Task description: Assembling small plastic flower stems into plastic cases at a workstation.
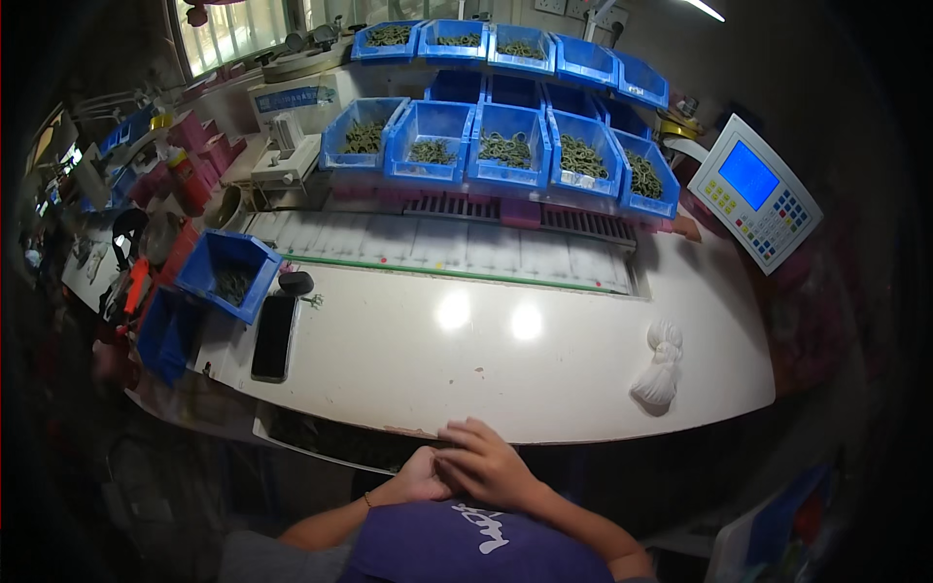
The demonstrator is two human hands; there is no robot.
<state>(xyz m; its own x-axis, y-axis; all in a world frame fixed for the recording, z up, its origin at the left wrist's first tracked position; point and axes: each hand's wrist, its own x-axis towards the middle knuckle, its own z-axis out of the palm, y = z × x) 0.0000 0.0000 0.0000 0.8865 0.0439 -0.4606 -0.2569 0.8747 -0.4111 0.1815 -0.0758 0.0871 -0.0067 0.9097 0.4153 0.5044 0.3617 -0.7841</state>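
My two hands meet just in front of the table's near edge, close to my body. My right hand (483,461) lies across the left one, its fingers stretched out, a little apart and slightly smeared; nothing shows in it. The fingers of my left hand (420,476) are mostly hidden behind the right hand, so whether they hold anything cannot be seen. Nearest to them is the bare front of the white table (466,389). A white bundle of gloves or cloth (663,364), pinched in the middle, lies on the table to the right.
Blue bins (507,146) with small green pieces stand in two rows at the back. Before them runs a pale marked strip (447,248). A phone (275,338), a small black object (295,283) and a blue bin (229,274) sit left. A control panel (755,194) stands right.
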